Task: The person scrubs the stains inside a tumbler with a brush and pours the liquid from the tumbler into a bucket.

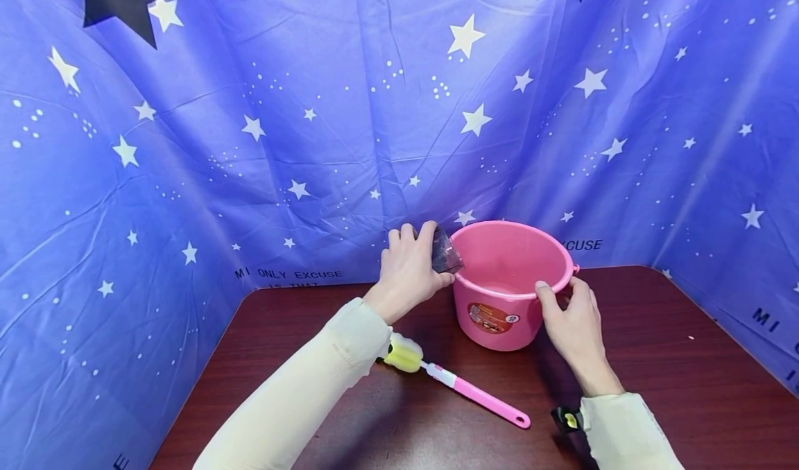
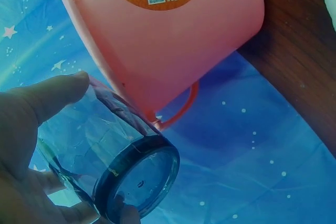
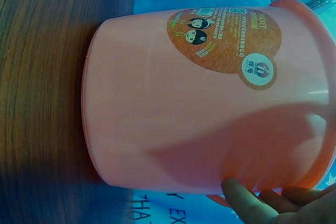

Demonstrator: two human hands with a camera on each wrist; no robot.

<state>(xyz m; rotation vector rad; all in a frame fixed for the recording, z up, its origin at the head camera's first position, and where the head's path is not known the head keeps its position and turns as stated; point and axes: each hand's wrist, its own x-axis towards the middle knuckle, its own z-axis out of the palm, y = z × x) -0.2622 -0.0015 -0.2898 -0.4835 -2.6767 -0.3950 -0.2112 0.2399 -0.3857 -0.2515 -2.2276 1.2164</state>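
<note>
My left hand [image 1: 407, 270] holds a clear, faceted drinking glass [image 2: 123, 145], thumb on one side and fingers round the other. The glass is tipped on its side, its mouth at the left rim of a pink bucket [image 1: 529, 317] and its thick base turned away. The bucket stands upright on the table with an orange label on its front. On its right side my right hand [image 1: 576, 326] grips the bucket, the thumb at the rim and the fingers along the outside wall. A faint sheen shows on the bucket's inner floor.
In front of the bucket lies a bottle brush with a pink handle [image 1: 490, 402] and a yellow sponge head [image 1: 404, 355], partly behind the left sleeve. The dark red-brown table [image 1: 674, 373] meets a blue star-printed cloth [image 1: 349, 144] at the back and sides.
</note>
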